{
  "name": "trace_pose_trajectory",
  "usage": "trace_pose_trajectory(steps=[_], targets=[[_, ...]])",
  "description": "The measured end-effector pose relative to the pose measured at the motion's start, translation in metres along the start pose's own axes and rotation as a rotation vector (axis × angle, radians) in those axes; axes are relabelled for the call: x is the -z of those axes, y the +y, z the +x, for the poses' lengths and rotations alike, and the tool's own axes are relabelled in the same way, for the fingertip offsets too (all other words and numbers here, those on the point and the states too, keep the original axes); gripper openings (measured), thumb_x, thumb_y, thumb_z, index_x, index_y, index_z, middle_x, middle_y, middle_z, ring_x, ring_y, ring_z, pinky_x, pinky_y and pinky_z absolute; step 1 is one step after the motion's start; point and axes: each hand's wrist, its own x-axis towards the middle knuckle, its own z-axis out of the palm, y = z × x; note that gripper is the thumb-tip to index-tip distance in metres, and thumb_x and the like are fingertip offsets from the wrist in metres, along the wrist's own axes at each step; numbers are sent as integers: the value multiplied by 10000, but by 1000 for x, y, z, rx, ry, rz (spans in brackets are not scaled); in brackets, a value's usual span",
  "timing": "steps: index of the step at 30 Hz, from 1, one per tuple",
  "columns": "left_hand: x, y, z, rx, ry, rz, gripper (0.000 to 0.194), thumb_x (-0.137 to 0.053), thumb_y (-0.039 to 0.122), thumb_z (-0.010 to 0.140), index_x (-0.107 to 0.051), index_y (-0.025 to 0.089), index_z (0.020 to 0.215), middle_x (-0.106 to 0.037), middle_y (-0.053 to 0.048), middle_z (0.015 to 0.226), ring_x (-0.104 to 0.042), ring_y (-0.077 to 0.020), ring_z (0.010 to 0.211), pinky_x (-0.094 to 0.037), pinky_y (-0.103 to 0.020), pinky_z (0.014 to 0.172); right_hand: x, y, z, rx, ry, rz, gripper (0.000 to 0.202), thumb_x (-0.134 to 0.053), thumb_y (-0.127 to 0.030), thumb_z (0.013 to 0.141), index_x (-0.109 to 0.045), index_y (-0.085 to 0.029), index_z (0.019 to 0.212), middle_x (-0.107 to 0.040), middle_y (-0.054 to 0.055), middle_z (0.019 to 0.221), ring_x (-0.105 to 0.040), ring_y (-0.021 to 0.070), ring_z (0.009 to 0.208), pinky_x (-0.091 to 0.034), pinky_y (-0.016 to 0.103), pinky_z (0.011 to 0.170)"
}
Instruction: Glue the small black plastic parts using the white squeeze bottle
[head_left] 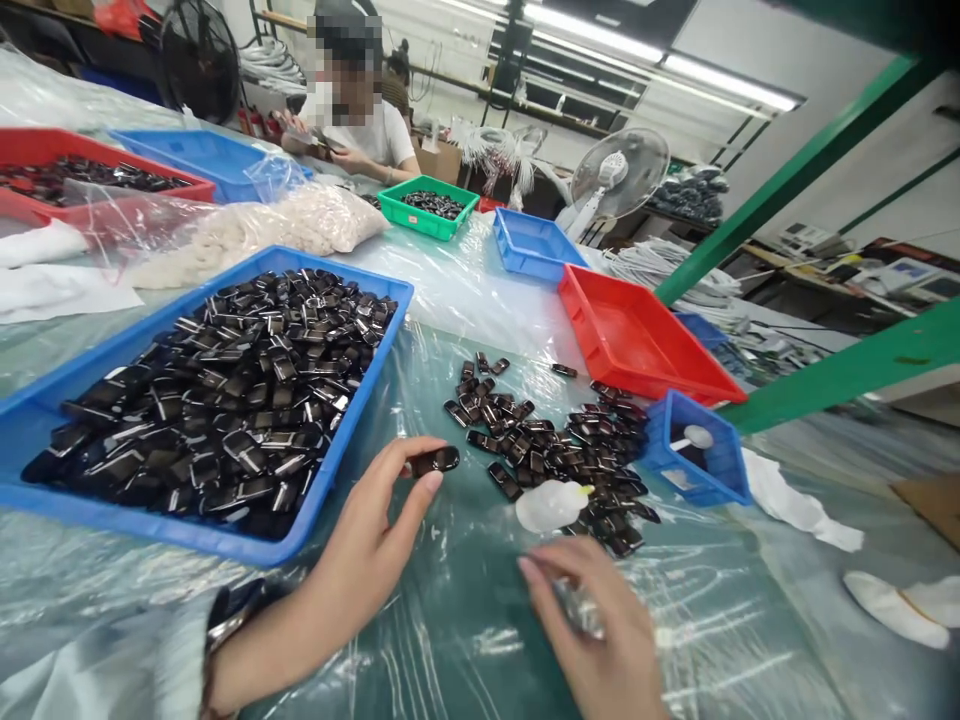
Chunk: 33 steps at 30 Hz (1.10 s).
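My left hand [375, 520] pinches a small glossy black piece [436, 460] between thumb and fingers, just right of a big blue tray [296, 545] heaped with similar dark pieces. Over the green table, my right hand [592, 620] is slightly blurred, thumb and fingers curved toward each other; whether anything is between them cannot be made out. Just beyond it a white squeeze bottle with a yellowish tip [551, 505] lies against a loose pile of black pieces [540, 445].
A small blue bin [697, 490] and a red tray [637, 345] border the pile on the right, near a green metal post [840, 375]. Farther back are a green tray [427, 230], a blue tray [536, 250], and a plastic bag [300, 225]. A person sits across the table.
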Motion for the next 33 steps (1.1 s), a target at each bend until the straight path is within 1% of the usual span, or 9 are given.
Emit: trace_pose_trajectory(steps=[2,4,8,13,18,21,24,27,33], targets=[[-1,-1,0,-10,5,-8,200,-446,261,984,-510,298,1170,-591,4,1081,-545,-175,1015,-427,-318,901,-17,-16,3,71,-91,-8,132,-562,-122,897,-593,-218,983,-633,21,830,-600,171,744,-505,281,654],[-2,-1,-1,-22,-3,-10,198,-446,257,983,-508,292,1167,-587,-6,1086,-545,-182,1016,-428,-333,907,-36,-27,10,76,-143,-36,179,-574,-167,896,-609,-184,1071,-659,76,893,-615,232,798,-520,358,677],[-3,-1,-2,-56,-23,-9,197,-433,258,981,-508,264,1164,-586,-36,1083,-553,-210,1017,-441,-369,907,-54,-32,25,11,-238,-11,206,-477,-111,910,-662,-200,888,-664,83,836,-599,254,751,-514,413,671],[-3,0,-5,-95,-44,-18,203,-430,249,983,-499,263,1173,-586,-47,1080,-557,-222,1010,-451,-388,887,-37,-32,37,-118,-253,178,186,-470,-120,905,-635,-206,896,-656,68,852,-606,223,772,-514,364,672],[-3,-2,-9,-216,-98,-9,235,-433,193,983,-476,290,1193,-584,-35,1104,-539,-215,1047,-427,-371,886,-9,-35,42,-319,-204,432,90,-502,-257,946,-587,-235,926,-658,15,828,-640,143,707,-542,263,638],[-4,-2,-11,-318,-146,3,280,-425,135,972,-461,280,1209,-587,-32,1108,-541,-202,1034,-407,-345,874,1,-37,44,-559,-245,822,95,-567,-308,925,-587,-228,878,-657,-20,742,-635,104,671,-529,216,646],[-3,-1,-12,-372,-183,10,324,-416,96,963,-457,271,1233,-588,-29,1109,-541,-192,1024,-389,-325,875,3,-38,48,-795,-292,1271,139,-720,-309,820,-626,-206,823,-636,-43,681,-599,70,646,-487,172,634],[-2,1,-11,-409,-220,7,350,-409,68,955,-457,263,1242,-591,-26,1105,-534,-185,1018,-388,-310,877,4,-37,50,-827,-310,1358,176,-776,-298,767,-639,-188,782,-629,-45,642,-578,61,613,-461,159,584],[1,-1,-8,-493,-260,7,390,-422,17,928,-478,236,1246,-600,-35,1091,-537,-181,998,-396,-305,869,7,-33,49,-844,-371,1367,162,-767,-281,783,-639,-183,793,-666,-33,655,-587,62,607,-464,175,604]])
